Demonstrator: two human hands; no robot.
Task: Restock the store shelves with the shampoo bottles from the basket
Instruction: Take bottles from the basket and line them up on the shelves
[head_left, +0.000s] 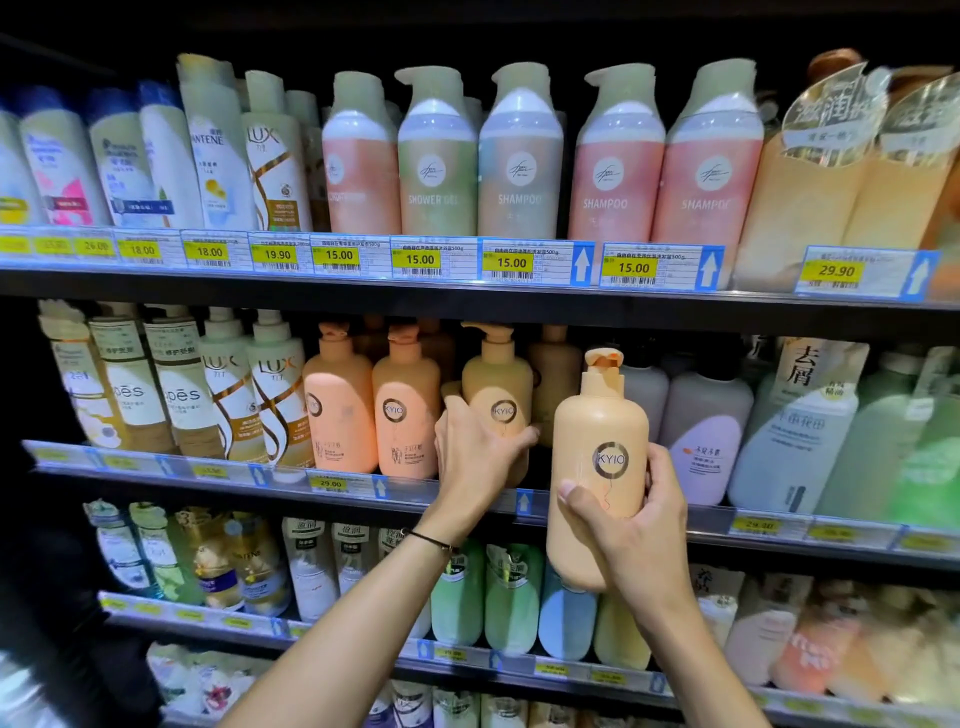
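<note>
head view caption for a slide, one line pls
Left hand grips a KYIO bottle in the shelf row while right hand holds a second bottle in front.

Fingers (451, 410) of left hand (470, 457) partly behind shelved KYIO bottle (498, 400).

Before me stand dark metal store shelves (363, 291) in several tiers, each front edge carrying a clear plastic rail (156, 467) of yellow price labels (420, 259) and small blue arrow tags (582, 265). Light falls brightest on the upper tiers; the left of my view and the space above lie in deep shadow
</note>
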